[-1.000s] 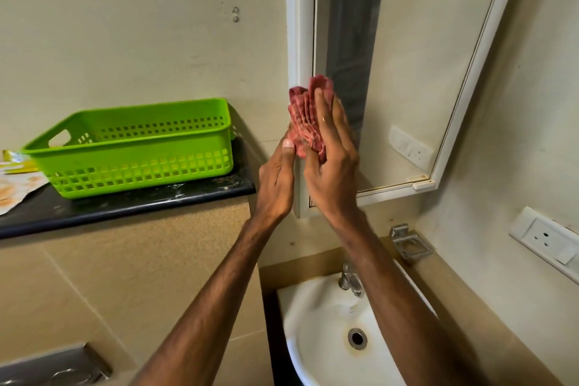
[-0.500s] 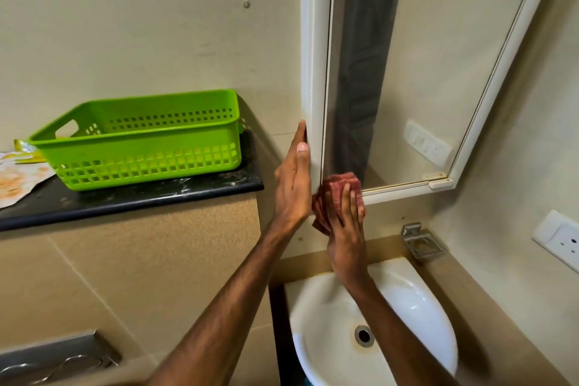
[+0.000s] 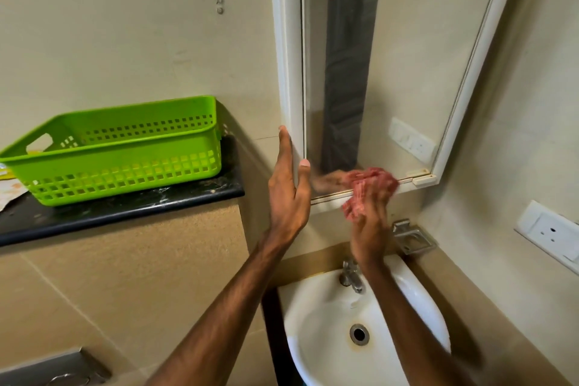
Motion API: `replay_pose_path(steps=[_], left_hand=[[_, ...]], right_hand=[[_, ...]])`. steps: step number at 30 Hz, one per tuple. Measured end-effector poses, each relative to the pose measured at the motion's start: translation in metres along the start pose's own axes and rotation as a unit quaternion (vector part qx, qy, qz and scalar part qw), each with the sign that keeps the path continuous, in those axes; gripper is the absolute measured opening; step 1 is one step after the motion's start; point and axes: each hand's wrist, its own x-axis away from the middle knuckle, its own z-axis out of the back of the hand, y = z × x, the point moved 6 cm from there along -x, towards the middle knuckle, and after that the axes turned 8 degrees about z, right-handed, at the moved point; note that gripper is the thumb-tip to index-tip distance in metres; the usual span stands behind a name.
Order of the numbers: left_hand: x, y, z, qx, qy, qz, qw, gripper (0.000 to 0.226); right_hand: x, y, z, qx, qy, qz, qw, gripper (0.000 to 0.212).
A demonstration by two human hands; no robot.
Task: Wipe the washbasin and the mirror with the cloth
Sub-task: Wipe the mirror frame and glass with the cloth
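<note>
A white-framed mirror [image 3: 404, 56] hangs on the wall above a white washbasin [image 3: 326, 307] with a metal tap [image 3: 352, 276]. My right hand [image 3: 371, 226] presses a crumpled red cloth [image 3: 372, 185] against the mirror's lower edge and bottom frame; the hand is motion-blurred. My left hand [image 3: 288, 191] rests flat against the mirror's left frame, fingers pointing up, thumb on the frame's front. The basin's drain [image 3: 359, 334] shows rust stains around it.
A green plastic basket [image 3: 119, 147] stands on a black stone ledge [image 3: 125, 213] at left. A metal soap holder [image 3: 412, 236] is fixed below the mirror's right corner. A white wall socket [image 3: 550, 233] sits at right. A steel plate [image 3: 53, 368] is at bottom left.
My right hand has swept the cloth down the mirror's left side, then rightward along the bottom edge. My left hand stays against the left frame.
</note>
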Motion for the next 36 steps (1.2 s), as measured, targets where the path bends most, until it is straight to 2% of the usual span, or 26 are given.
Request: replay_pose_path(steps=[2,4,5,8,12,14,16,18,21,25,27,30,32,36], left_hand=[[0.001,-0.001,-0.005,-0.014,0.009,-0.008,1.0,0.068],[0.001,-0.002,-0.007,-0.025,0.015,-0.011,1.0,0.069],[0.0,-0.003,-0.007,-0.033,0.016,-0.013,0.999,0.069],[0.0,-0.004,-0.007,-0.061,0.014,-0.027,0.998,0.071],[0.011,0.0,-0.014,-0.131,0.041,-0.018,0.99,0.083],[0.024,0.011,-0.025,-0.165,0.051,-0.016,0.985,0.087],[0.038,0.026,-0.041,-0.18,0.04,-0.029,0.982,0.088],[0.048,0.038,-0.059,-0.185,0.015,-0.064,0.981,0.087],[0.053,0.045,-0.085,-0.231,-0.026,-0.103,0.967,0.081],[0.047,0.047,-0.108,-0.279,-0.055,-0.125,0.951,0.071],[0.042,0.047,-0.118,-0.296,-0.064,-0.126,0.945,0.069],[0.04,0.041,-0.13,-0.326,-0.077,-0.119,0.935,0.07],[0.04,0.035,-0.135,-0.34,-0.087,-0.107,0.93,0.072],[0.039,0.025,-0.142,-0.357,-0.111,-0.071,0.925,0.08]], right_hand=[[0.02,-0.011,-0.007,0.029,-0.054,0.086,0.994,0.069],[0.015,0.0,-0.001,0.072,-0.068,0.133,0.986,0.084],[0.006,0.008,0.006,0.083,-0.062,0.122,0.987,0.084],[-0.019,0.037,0.031,0.054,-0.007,0.035,0.998,0.062],[-0.03,0.036,0.043,-0.012,0.014,-0.041,0.999,0.064],[-0.034,0.032,0.05,-0.08,0.031,-0.109,0.99,0.061],[-0.042,0.033,0.061,-0.155,0.041,-0.178,0.971,0.049],[-0.051,0.035,0.081,-0.223,0.067,-0.196,0.953,0.043],[-0.077,0.033,0.126,-0.209,0.138,-0.161,0.955,0.046],[-0.139,0.018,0.185,-0.138,0.221,-0.008,0.965,0.061],[-0.169,0.016,0.195,-0.1,0.212,0.058,0.97,0.056],[-0.191,0.029,0.176,-0.02,0.13,0.086,0.988,0.049],[-0.183,0.049,0.159,-0.003,0.095,0.068,0.993,0.051],[-0.131,0.086,0.139,-0.041,0.06,0.002,0.997,0.047]])
